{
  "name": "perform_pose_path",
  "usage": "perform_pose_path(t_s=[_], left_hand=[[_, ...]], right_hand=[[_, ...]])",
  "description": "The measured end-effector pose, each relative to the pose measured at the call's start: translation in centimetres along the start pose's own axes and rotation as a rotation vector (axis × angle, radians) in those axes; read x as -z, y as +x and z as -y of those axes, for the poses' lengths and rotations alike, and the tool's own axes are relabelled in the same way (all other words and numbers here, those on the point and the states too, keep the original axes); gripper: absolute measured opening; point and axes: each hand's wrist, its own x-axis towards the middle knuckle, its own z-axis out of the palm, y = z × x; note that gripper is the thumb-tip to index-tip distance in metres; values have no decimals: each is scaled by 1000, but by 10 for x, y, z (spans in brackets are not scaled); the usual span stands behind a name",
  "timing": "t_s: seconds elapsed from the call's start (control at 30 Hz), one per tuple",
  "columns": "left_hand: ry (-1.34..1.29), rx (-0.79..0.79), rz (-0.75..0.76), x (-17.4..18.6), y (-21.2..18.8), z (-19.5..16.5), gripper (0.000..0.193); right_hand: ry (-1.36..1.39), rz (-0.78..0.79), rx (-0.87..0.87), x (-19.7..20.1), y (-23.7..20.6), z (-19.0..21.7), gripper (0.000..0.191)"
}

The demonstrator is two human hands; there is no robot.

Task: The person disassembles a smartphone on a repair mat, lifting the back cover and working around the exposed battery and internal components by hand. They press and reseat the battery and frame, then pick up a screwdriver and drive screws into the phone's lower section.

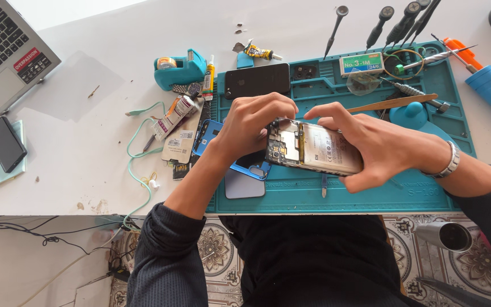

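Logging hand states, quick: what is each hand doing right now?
Left hand: closed, fingertips gripping the top end of the opened phone.
Right hand: closed around the opened phone's lower body, holding it above the teal mat.

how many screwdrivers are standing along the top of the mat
5, perhaps: one screwdriver left, apart; another beside it; three bunched at right. They overlap, so more may hide.

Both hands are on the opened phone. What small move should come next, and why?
Probably lift a part near the phone's top end with the left hand. The opened phone has its back off, battery and board exposed; the right hand cradles it above the teal mat, and the left fingertips already press at that end.
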Motion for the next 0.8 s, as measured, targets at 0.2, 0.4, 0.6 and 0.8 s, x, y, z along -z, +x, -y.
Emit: perform_pose_path(t_s=[0.2, 0.4, 0.6, 0.8], left_hand=[[-215, 44, -7, -1, 2, -10, 31], [-396, 96, -20, -7, 0, -16, 28], [-480, 115, -31, -12, -3, -18, 29], [-510, 187, -83, -14, -4, -26, 26]], right_hand=[[143, 47, 144, 2, -5, -14, 110], [194, 86, 101, 1, -10, -16, 114], [251, 115, 70, 2, -9, -15, 115], [392, 136, 57, 2, -10, -14, 115]])
